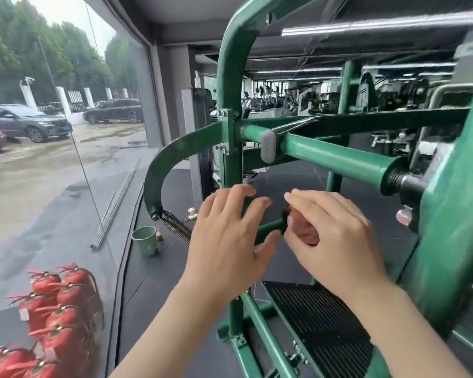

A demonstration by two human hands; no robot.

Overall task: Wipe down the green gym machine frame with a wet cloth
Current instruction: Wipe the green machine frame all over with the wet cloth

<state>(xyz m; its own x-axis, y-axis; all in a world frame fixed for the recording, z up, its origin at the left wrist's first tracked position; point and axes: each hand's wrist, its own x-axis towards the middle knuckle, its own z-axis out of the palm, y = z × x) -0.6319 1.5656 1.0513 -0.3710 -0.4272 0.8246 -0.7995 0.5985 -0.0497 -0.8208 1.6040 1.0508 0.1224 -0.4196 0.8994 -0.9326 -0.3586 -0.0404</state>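
Observation:
The green gym machine frame fills the middle and right of the head view, with an upright post, a thick horizontal bar and a curved arm at the left. My right hand grips a bunched dark red cloth against the end of a short green crossbar low on the upright post. My left hand hovers in front of the post with its fingers spread and relaxed, holding nothing. Both hands hide part of the post and the crossbar.
A black ribbed footplate lies below my hands. A green bucket stands on the dark floor near a coil spring. Several red fire extinguishers crowd the lower left by the glass wall. More gym machines stand far behind.

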